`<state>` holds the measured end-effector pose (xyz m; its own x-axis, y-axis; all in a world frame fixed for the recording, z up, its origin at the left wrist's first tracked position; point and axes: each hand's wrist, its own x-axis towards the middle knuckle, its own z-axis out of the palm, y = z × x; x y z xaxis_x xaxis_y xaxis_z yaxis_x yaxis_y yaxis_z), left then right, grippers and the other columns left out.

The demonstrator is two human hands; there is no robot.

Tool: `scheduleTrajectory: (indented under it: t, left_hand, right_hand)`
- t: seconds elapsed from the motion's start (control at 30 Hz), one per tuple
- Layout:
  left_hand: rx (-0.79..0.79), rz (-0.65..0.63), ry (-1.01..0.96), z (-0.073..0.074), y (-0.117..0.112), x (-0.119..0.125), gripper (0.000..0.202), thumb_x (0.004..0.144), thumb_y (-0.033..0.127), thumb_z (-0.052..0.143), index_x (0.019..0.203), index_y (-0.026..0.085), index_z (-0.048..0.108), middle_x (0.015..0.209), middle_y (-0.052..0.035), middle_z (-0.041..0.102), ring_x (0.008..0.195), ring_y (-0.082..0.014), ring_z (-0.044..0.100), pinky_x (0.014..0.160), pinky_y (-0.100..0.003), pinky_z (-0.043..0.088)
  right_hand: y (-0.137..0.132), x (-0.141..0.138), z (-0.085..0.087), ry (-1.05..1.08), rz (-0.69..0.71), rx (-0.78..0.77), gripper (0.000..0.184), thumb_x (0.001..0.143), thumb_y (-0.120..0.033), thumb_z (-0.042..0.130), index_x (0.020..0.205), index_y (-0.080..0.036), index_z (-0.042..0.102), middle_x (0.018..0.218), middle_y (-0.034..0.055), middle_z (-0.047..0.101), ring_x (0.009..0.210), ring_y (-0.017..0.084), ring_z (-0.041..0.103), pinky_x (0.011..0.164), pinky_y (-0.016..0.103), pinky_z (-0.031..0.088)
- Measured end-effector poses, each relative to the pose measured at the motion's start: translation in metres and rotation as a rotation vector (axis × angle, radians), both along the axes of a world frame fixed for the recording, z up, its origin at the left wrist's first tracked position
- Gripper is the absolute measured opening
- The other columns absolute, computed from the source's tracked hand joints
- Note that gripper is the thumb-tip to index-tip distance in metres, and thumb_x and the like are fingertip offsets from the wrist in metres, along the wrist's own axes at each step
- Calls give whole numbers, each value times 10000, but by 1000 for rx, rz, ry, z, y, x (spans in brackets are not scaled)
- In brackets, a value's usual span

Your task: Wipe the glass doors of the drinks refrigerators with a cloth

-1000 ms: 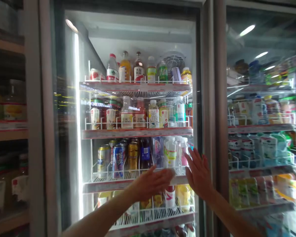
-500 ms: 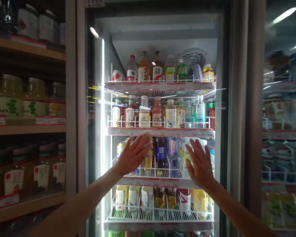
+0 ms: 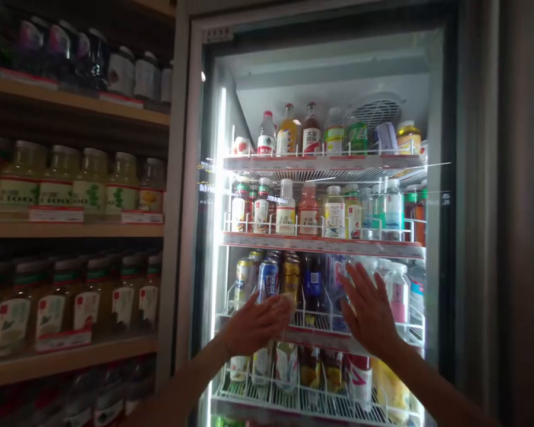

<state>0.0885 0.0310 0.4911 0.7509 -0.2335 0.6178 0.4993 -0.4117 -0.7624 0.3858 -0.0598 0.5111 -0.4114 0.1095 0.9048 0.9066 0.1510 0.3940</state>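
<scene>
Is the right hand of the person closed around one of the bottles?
No, the right hand is open, with its fingers stretched out in front of the lit shelves.

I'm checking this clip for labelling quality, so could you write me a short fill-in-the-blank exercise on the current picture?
1. Wooden shelves of bottles appear to the ____ of the lit cooler.
2. The can just above the left grip is mainly ____ in colour.
3. In the picture, gold cans stand just to the ____ of that can.
4. The left grip and right grip are both in front of a door with a see-through pane of ____.

Missing words: left; blue; right; glass.
</scene>
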Motion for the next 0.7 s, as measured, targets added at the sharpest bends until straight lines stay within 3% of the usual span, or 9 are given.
scheduleTrajectory:
  t: [0.17, 0.23, 0.3, 0.37, 0.53, 0.7]
  left_hand:
    - [-87, 119, -583, -8, 9, -25, 441, 867, 266, 442, 1294, 159, 432, 1446, -144, 322, 1393, -245, 143, 1116, -488, 115]
    - [-112, 92, -576, -22, 9, -23, 463, 851, 278, 468, 1298, 163, 429, 1447, -147, 319, 1386, -266, 166, 1107, -482, 163]
    - [-119, 36, -406, -38, 9, -20, 446, 842, 327, 477, 1276, 223, 461, 1439, -89, 357, 1382, -258, 185, 1114, -469, 162]
    - [-112, 15, -328, -44, 11, -22, 423, 851, 344, 459, 1267, 272, 467, 1437, -43, 368, 1381, -232, 198, 1126, -455, 133]
    - [-55, 105, -824, -19, 20, -36, 577, 870, 227, 434, 1406, 146, 236, 1500, -167, 155, 1398, -239, 107, 1114, -465, 136]
    - [-100, 34, -545, 7, 20, -23, 511, 880, 355, 438, 1369, 259, 324, 1476, -93, 281, 1366, -240, 242, 1113, -448, 165]
  right_hand:
    - [-2, -6, 5, 35, 10, 23, 657, 858, -175, 416, 1450, -241, 140, 1506, 62, 208, 1380, 257, 194, 1105, 508, 177]
    - [-1, -9, 4, 23, 18, 13, 650, 862, -183, 409, 1450, -244, 139, 1507, 60, 206, 1382, 255, 189, 1104, 509, 181]
    - [0, -11, 2, 3, 26, 2, 643, 866, -194, 400, 1450, -248, 136, 1507, 55, 206, 1382, 247, 189, 1106, 509, 179]
    - [2, -13, 2, 1, 26, 5, 641, 868, -198, 398, 1450, -252, 135, 1507, 52, 206, 1382, 241, 194, 1107, 504, 180]
    - [5, -15, 7, 48, 10, 30, 643, 860, -187, 418, 1446, -248, 160, 1508, 56, 203, 1379, 252, 199, 1105, 493, 189]
    - [8, -20, 21, 27, 22, 63, 642, 867, -203, 417, 1448, -258, 147, 1509, 53, 200, 1377, 238, 209, 1111, 479, 176]
